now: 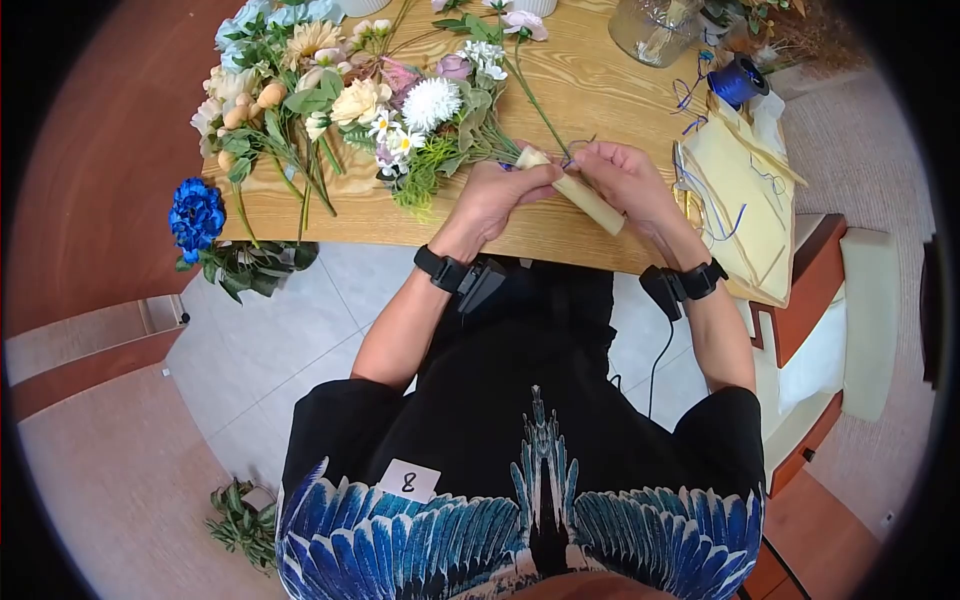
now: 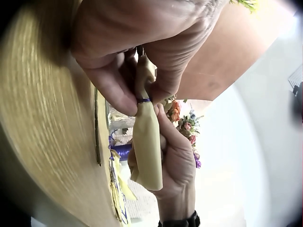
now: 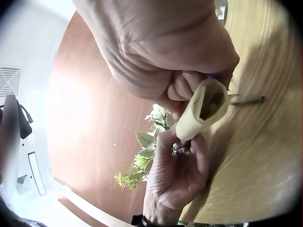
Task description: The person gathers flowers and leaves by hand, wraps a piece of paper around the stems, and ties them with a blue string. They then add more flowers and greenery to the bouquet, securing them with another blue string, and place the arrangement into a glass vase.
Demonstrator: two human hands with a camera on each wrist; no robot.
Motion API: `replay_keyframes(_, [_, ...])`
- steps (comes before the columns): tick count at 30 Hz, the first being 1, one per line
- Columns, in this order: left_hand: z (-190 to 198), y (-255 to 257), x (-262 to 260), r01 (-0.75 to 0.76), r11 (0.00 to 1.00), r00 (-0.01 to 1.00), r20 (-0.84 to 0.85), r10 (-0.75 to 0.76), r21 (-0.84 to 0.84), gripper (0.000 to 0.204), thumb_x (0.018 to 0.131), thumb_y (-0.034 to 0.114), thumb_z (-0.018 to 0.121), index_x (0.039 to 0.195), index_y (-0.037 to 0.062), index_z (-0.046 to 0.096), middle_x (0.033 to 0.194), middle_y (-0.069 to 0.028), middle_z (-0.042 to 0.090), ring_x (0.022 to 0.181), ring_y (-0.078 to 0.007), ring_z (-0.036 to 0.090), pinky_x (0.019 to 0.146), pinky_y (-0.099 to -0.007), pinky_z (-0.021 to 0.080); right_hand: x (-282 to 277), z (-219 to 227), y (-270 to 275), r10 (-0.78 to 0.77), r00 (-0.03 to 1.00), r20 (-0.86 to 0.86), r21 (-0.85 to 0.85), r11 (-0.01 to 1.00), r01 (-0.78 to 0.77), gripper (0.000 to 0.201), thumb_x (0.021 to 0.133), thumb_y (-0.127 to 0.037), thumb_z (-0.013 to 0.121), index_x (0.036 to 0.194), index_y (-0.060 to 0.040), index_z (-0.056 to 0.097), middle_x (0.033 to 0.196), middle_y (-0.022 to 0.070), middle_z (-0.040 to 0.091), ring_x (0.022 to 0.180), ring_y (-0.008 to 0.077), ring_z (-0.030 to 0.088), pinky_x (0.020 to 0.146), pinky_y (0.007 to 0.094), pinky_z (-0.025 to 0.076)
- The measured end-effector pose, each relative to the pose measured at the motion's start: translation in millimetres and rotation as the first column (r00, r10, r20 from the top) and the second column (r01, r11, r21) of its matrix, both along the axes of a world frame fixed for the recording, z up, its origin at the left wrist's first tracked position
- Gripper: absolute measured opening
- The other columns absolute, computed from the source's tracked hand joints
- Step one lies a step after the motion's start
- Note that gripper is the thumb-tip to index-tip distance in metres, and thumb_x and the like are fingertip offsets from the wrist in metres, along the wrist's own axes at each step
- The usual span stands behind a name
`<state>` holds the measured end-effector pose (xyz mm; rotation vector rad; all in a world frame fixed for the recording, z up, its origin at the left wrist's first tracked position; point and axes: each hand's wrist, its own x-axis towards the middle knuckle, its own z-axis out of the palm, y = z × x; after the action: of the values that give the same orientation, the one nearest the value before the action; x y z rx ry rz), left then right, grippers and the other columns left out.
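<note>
A bouquet of mixed flowers [image 1: 432, 105] lies toward the left, its stems wrapped in a cream paper sleeve [image 1: 595, 207]. My left hand [image 1: 495, 195] grips the wrapped stems just below the flowers, with thumb and fingers around the paper. A thin blue cord [image 2: 144, 100] circles the paper at the left fingertips. On the other side, my right hand [image 1: 635, 185] pinches the cord, its fingers curled beside the sleeve. From the right wrist view the sleeve's lower end [image 3: 213, 101] is a hollow open tube. Part of the cord is hidden by the fingers.
Loose flowers [image 1: 270, 95] lie at the table's left, with a blue flower [image 1: 196, 213] over the edge. At right are a blue cord spool [image 1: 738, 80], yellow paper sheets [image 1: 735, 190] and scissors [image 1: 690, 200]. A glass vase [image 1: 655, 30] stands at the back.
</note>
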<state>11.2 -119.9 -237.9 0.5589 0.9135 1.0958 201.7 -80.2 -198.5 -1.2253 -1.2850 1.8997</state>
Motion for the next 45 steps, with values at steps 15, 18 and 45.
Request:
replay_keyframes(15, [-1.0, -4.4, -14.5, 0.024, 1.0, 1.0, 0.007, -0.024, 0.007, 0.025, 0.083, 0.003, 0.073, 0.104, -0.0003, 0.058, 0.096, -0.0074, 0.066, 0.089, -0.0163, 0.068, 0.078, -0.0281, 0.06, -24.8, -18.6, -24.3, -0.143, 0.978, 0.15, 0.591, 0.806, 0.028, 0.019, 0.096, -0.016, 0.061, 0.097, 0.0011, 0.069, 0.083, -0.0014, 0.066, 0.068, 0.0037, 0.054, 0.061, 0.0199, 0.044])
replay_keyframes(18, [-4.0, -14.1, -12.7, -0.039, 0.999, 0.999, -0.005, 0.039, 0.033, 0.03, 0.086, 0.002, 0.071, 0.111, -0.001, 0.055, 0.098, -0.0066, 0.066, 0.089, -0.0148, 0.068, 0.078, -0.0264, 0.059, -30.0, -30.3, -28.0, -0.165, 0.986, 0.015, 0.34, 0.929, 0.15, 0.018, 0.096, -0.015, 0.061, 0.096, 0.0015, 0.068, 0.084, 0.0003, 0.067, 0.073, 0.0045, 0.057, 0.067, 0.0213, 0.047])
replay_keyframes(45, [25.7, -45.8, -3.9, 0.145, 0.835, 0.396, -0.804, 0.444, 0.532, 0.016, 0.081, 0.007, 0.073, 0.096, 0.0006, 0.071, 0.08, -0.0127, 0.063, 0.063, -0.0236, 0.06, 0.06, -0.0342, 0.049, -42.5, -44.8, -56.5, -0.271, 0.96, 0.07, 0.765, 0.632, 0.123, 0.012, 0.091, -0.01, 0.063, 0.091, 0.001, 0.068, 0.081, 0.0122, 0.065, 0.071, 0.0239, 0.062, 0.064, 0.0324, 0.048])
